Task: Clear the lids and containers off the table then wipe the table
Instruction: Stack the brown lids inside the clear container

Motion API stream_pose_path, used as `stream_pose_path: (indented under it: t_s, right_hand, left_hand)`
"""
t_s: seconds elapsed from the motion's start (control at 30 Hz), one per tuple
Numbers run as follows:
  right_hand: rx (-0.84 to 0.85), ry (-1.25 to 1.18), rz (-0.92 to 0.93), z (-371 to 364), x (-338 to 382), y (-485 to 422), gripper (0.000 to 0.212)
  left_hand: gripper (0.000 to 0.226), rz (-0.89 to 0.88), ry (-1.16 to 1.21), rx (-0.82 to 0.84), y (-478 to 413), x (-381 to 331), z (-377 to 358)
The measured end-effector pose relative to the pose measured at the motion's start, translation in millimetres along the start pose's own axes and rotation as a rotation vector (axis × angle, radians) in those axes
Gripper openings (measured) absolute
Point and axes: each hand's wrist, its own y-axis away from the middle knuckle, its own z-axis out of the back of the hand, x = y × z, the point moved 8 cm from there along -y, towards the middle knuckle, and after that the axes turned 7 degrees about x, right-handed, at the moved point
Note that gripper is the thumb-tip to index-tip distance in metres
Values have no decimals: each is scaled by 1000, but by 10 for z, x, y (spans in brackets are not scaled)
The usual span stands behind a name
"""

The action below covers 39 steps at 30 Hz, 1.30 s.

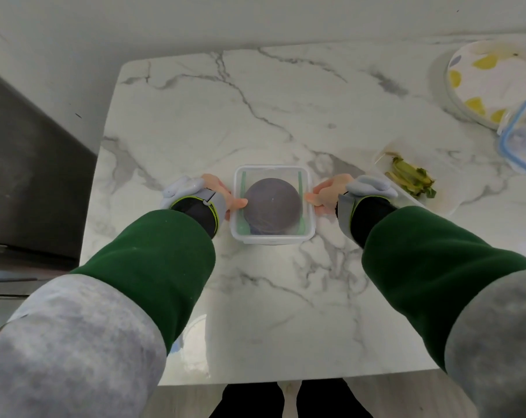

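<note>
Since the clear box (272, 240) stands squarely between our hands, the lift turns on that one fact. The box lies straight ahead of us, around the middle of the table (255, 312) and well away from every edge. Our left hand (222, 193) is against its left wall and our right hand (328, 191) against its right wall. Neither hand is nearer, and both touch it. The box is close to square, so it has no long axis to favour, and we hold it across its width.

Each thumb lies over the rim and pinches the wall. The fingers outside are hidden under the hands, so we judge rather than see a full grip on both sides.

The box is see-through with rounded corners, upright and open at the top. Inside lies a dark disc (273, 205), likely a lid, flat, with green strips beside it at left and right. We think a level, even rise would keep that load from sliding.

Toward the right edge sits a blue-rimmed piece (524, 137); we cannot tell whether it is a lid or a box.
</note>
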Motion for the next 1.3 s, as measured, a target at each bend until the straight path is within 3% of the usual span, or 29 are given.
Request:
stream_pose_path:
  t_s: [0.07,0.2,0.3,0.47,0.7,0.9,1.07,1.2,1.3]
  right_hand:
    - [-14,18,-37,12,-7,-4,22]
    - [-4,-182,-56,-33,-64,17,25]
    - [-68,-52,-50,4,-67,57,24]
    - [106,-238,-139,-247,-100,160,42]
    - [66,-237,-109,-333,-47,224,47]
    - [-4,-195,-143,-188,-17,254,30]
    - [-25,-305,-150,29,-179,297,33]
    - [-28,-294,-159,187,-323,288,29]
    - [-25,-184,-151,390,-322,215,32]
  left_hand:
    - [29,23,54,9,12,18,2]
    - [47,65,172,23,34,40,-25]
    - [43,64,143,50,59,22,-75]
    - [38,96,115,186,91,10,-250]
    - [51,142,90,121,88,-74,-281]
    - [49,175,184,182,56,-131,-420]
    - [46,162,207,267,50,-295,-608]
    - [47,184,142,307,84,-438,-718]
    - [44,101,-47,219,66,-742,-655]
